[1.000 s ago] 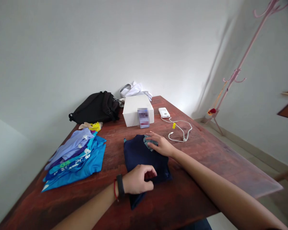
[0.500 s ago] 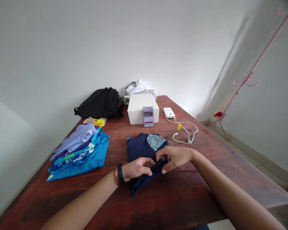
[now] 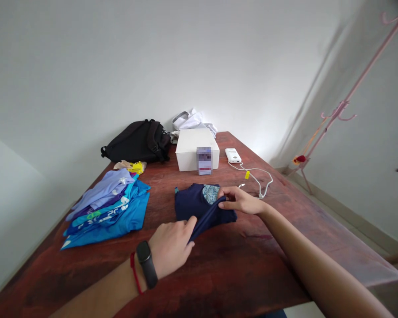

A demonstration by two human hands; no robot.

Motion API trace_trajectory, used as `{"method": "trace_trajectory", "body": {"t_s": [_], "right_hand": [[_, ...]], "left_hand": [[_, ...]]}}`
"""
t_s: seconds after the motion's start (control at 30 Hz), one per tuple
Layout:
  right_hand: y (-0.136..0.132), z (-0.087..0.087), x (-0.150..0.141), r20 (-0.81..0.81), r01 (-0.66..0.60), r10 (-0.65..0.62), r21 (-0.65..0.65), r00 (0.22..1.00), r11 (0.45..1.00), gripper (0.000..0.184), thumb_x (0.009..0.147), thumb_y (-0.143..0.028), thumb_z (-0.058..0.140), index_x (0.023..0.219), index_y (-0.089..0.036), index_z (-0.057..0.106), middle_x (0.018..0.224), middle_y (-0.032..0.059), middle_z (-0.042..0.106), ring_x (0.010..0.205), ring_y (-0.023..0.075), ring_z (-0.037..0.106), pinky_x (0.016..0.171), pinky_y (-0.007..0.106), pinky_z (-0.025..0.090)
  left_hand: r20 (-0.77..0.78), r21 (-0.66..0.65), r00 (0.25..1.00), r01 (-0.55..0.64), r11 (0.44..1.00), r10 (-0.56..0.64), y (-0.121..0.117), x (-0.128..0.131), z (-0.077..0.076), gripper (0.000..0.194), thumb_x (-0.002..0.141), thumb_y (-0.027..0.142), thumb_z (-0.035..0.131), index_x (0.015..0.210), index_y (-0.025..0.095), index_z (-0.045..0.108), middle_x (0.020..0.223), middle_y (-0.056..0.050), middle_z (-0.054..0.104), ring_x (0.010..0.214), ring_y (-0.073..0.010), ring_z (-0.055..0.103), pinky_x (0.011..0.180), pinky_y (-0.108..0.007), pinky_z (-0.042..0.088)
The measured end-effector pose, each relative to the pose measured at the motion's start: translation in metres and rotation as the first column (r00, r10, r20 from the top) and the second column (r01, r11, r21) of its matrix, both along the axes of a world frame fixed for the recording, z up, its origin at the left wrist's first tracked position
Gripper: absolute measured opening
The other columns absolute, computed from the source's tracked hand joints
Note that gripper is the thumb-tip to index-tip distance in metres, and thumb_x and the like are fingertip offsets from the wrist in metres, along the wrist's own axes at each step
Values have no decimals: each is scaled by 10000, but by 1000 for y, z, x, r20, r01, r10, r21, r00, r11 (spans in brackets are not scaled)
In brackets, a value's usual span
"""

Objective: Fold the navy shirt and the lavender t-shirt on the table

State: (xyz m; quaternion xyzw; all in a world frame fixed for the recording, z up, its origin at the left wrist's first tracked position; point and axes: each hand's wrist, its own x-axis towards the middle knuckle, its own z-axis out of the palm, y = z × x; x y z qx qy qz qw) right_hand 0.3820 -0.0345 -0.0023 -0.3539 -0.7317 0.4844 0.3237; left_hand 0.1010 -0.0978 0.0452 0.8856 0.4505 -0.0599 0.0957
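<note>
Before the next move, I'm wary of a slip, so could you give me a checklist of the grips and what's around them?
1. Left hand gripping the dark navy cloth garment: ok.
2. Right hand pinching the garment's raised fold: ok.
3. Garment lying flat: not ok; a fold is lifted between the hands.
4. Thin white looped cable not touching the right hand: cannot tell; its plug shows just beyond.
5. Pile of blue and purple cloth shirts apart from the left hand: ok.

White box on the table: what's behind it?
Behind the white box, a crumpled heap of white and grey cloth shows above its back edge. The heap's lower part, and anything else directly behind, is covered by the box.
</note>
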Motion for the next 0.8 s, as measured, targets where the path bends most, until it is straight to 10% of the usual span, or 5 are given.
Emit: {"method": "trace_trajectory", "body": {"t_s": [0.2,0.47,0.67,0.8], "right_hand": [[-1,-1,8,15,-156,160,-154,987,976,360,783,-472,805,830,-160,631,736,-26,593,651,109,536,601,223,425],[-25,15,2,112,-464,568,-461,815,757,448,702,-514,855,847,-142,652,732,-14,639,645,109,592,617,216,474],[-12,7,-1,110,-76,102,-217,989,973,401,797,-519,779,937,-173,631,743,-27,587,644,107,514,565,219,396],[5,-20,-9,142,292,-281,-60,949,955,393,881,-564,644,897,-173,611,760,-4,596,670,134,519,571,246,385]], "left_hand": [[-55,-12,993,107,994,-108,22,-18,16,307,1001,404,482,838,222,668,885,-73,741,877,-315,729,701,-361,504],[165,-327,885,466,822,-436,9,-22,23,313,919,437,652,690,225,658,888,-38,729,769,-212,685,639,-291,448],[404,-486,904,340,805,-139,57,-39,19,387,918,566,584,779,219,682,734,-15,700,699,-191,659,662,-266,486],[421,-617,865,52,785,274,89,-40,-8,520,862,697,546,901,182,605,780,-37,703,670,-201,694,500,-239,490]]}}
